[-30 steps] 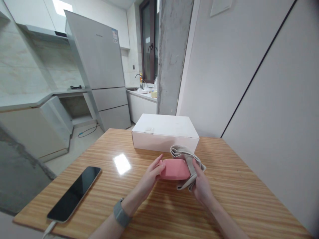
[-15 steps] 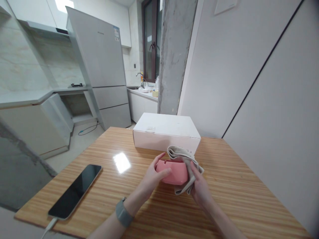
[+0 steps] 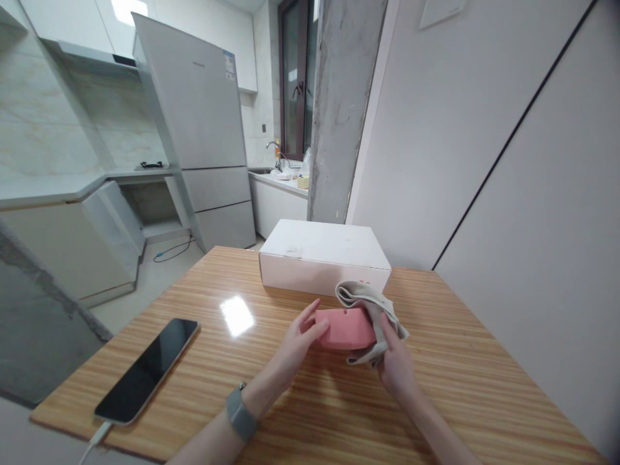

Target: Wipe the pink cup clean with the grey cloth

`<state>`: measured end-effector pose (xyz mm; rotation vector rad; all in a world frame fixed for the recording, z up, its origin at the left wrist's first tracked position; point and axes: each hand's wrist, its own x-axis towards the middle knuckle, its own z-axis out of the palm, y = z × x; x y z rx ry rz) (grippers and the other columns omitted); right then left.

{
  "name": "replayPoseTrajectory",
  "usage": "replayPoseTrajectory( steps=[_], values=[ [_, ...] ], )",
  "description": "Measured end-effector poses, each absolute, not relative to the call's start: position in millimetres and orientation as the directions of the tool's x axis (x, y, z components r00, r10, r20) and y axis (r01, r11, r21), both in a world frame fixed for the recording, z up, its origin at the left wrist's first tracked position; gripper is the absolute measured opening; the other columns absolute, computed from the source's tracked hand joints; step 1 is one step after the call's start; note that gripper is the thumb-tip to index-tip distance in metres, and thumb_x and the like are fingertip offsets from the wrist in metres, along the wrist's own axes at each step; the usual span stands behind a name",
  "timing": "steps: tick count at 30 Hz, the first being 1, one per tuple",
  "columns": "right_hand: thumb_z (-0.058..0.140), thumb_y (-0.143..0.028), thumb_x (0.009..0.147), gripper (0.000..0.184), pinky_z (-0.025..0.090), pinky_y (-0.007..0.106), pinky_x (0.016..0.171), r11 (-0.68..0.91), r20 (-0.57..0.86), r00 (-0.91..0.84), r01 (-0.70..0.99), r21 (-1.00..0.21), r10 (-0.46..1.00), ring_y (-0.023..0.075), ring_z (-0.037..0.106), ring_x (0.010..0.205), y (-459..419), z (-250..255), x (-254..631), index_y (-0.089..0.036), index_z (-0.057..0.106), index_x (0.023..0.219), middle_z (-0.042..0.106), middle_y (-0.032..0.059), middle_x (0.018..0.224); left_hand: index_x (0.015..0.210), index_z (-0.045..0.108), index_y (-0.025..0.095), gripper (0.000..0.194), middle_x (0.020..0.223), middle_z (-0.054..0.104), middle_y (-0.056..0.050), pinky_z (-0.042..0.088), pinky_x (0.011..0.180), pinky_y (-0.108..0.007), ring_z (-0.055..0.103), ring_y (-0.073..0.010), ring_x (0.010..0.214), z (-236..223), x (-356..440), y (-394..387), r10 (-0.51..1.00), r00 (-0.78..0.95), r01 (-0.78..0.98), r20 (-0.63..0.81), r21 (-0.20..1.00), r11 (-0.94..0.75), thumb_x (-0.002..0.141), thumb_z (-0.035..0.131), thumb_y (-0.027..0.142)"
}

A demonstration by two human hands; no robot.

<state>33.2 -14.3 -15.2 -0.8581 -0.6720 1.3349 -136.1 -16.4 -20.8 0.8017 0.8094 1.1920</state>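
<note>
Just above the table, in front of the white box, a pink ashtray point(image 3: 345, 330) with angled sides and a small notch at its rim is held between my hands. Its left end lies between the thumb and fingers of my left hand point(image 3: 301, 334), which wears a grey wristband. A folded grey-beige cloth point(image 3: 372, 302) wraps the right end of the ashtray. My right hand point(image 3: 397, 361) is closed on this cloth, pressing it against the ashtray, with the forefinger on top. The covered end and most of the right fingers are hidden.
A white box point(image 3: 324, 245) stands behind my hands on the wooden table point(image 3: 194, 381). A black phone point(image 3: 148, 369) with a charging cable point(image 3: 97, 436) plugged in lies at the left. Beyond the table are a fridge point(image 3: 208, 110) and a sink counter; a wall borders the right side.
The ashtray and cloth have shifted slightly right together with my right hand. The ashtray has turned a little, and my left thumb has slid toward its left end.
</note>
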Motion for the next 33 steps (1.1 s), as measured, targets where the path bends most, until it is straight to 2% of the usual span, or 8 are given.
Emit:
replayPoseTrajectory(
  steps=[4, 11, 15, 19, 21, 24, 28, 33],
  values=[
    [0.076, -0.051, 0.064, 0.036, 0.057, 0.038, 0.086, 0.023, -0.112, 0.192, -0.59, -0.807, 0.975, 0.0285, 0.067, 0.101, -12.4, -9.3, 33.9, -0.022, 0.075, 0.084, 0.077, 0.0027, 0.09, 0.141, 0.039, 0.015, 0.088, 0.109, 0.068, -0.014, 0.043, 0.091, -0.035, 0.062, -0.0255, 0.103, -19.2, -137.1, -18.6, 0.979, 0.189, -0.471, -0.077, 0.868, 0.159, 0.066, 0.08, 0.038],
    [0.07, -0.054, 0.071, 0.039, 0.055, 0.039, 0.088, -0.056, -0.064, -0.007, -0.599, -0.799, 0.998, 0.0287, 0.066, 0.102, -21.0, -1.7, 25.7, -0.021, 0.075, 0.092, 0.076, 0.0046, 0.097, 0.146, 0.027, 0.023, 0.101, 0.118, 0.065, -0.014, 0.046, 0.088, -0.036, 0.062, -0.0268, 0.104, -12.1, -134.3, -26.6, 0.924, 0.379, -0.57, 0.046, 0.799, 0.194, 0.062, 0.082, 0.03],
    [0.071, -0.055, 0.071, 0.039, 0.048, 0.037, 0.097, -0.022, -0.026, 0.0, -0.524, -0.851, 1.0, 0.0263, 0.063, 0.109, -23.4, -8.4, 23.3, -0.024, 0.075, 0.094, 0.075, 0.0034, 0.099, 0.145, 0.03, 0.022, 0.096, 0.122, 0.063, -0.015, 0.047, 0.087, -0.036, 0.061, -0.0269, 0.104, -13.4, -135.9, -23.6, 0.966, 0.257, -0.517, 0.018, 0.847, 0.122, 0.063, 0.081, 0.029],
    [0.082, -0.045, 0.06, 0.025, 0.037, 0.036, 0.108, 0.092, 0.06, 0.096, -0.379, -0.921, 0.994, 0.0264, 0.057, 0.118, -29.0, -17.2, 21.2, -0.029, 0.076, 0.078, 0.076, 0.0011, 0.09, 0.142, 0.036, 0.02, 0.091, 0.121, 0.063, -0.015, 0.048, 0.089, -0.037, 0.062, -0.0272, 0.104, -14.4, -137.8, -20.6, 0.994, 0.113, -0.424, -0.001, 0.904, 0.049, 0.062, 0.081, 0.029],
    [0.086, -0.04, 0.055, 0.022, 0.036, 0.04, 0.11, 0.116, 0.08, 0.116, -0.345, -0.931, 0.99, 0.0287, 0.054, 0.121, -30.6, -20.8, 20.2, -0.029, 0.076, 0.071, 0.076, 0.0014, 0.087, 0.141, 0.037, 0.021, 0.093, 0.12, 0.063, -0.014, 0.047, 0.09, -0.038, 0.061, -0.0278, 0.104, -14.4, -137.4, -20.3, 0.997, 0.077, -0.388, 0.018, 0.921, 0.013, 0.06, 0.082, 0.028],
    [0.086, -0.041, 0.054, 0.027, 0.035, 0.041, 0.11, 0.125, 0.065, 0.175, -0.356, -0.926, 0.982, 0.0297, 0.05, 0.126, -26.8, -25.5, 20.7, -0.026, 0.076, 0.074, 0.076, 0.0039, 0.091, 0.142, 0.038, 0.022, 0.092, 0.121, 0.063, -0.013, 0.044, 0.095, -0.04, 0.059, -0.0287, 0.109, -14.7, -136.0, -19.8, 0.996, 0.084, -0.399, 0.01, 0.917, 0.024, 0.061, 0.082, 0.032],
    [0.076, -0.048, 0.066, 0.037, 0.046, 0.038, 0.102, 0.067, -0.01, 0.164, -0.462, -0.884, 0.986, 0.0274, 0.056, 0.12, -14.5, -25.9, 26.7, -0.024, 0.075, 0.093, 0.075, 0.0037, 0.098, 0.142, 0.038, 0.018, 0.081, 0.126, 0.06, -0.015, 0.04, 0.1, -0.04, 0.053, -0.0297, 0.119, -16.1, -135.3, -18.7, 0.98, 0.186, -0.512, -0.064, 0.845, 0.153, 0.073, 0.073, 0.04],
    [0.073, -0.051, 0.069, 0.036, 0.055, 0.037, 0.088, 0.01, -0.082, 0.126, -0.596, -0.803, 0.989, 0.028, 0.068, 0.1, -10.9, -13.1, 29.8, -0.022, 0.076, 0.09, 0.076, 0.0039, 0.095, 0.145, 0.03, 0.017, 0.101, 0.124, 0.061, -0.018, 0.045, 0.093, -0.04, 0.057, -0.0315, 0.114, -19.5, -136.4, -19.2, 0.969, 0.24, -0.461, -0.063, 0.871, 0.171, 0.061, 0.083, 0.035]
  ],
)
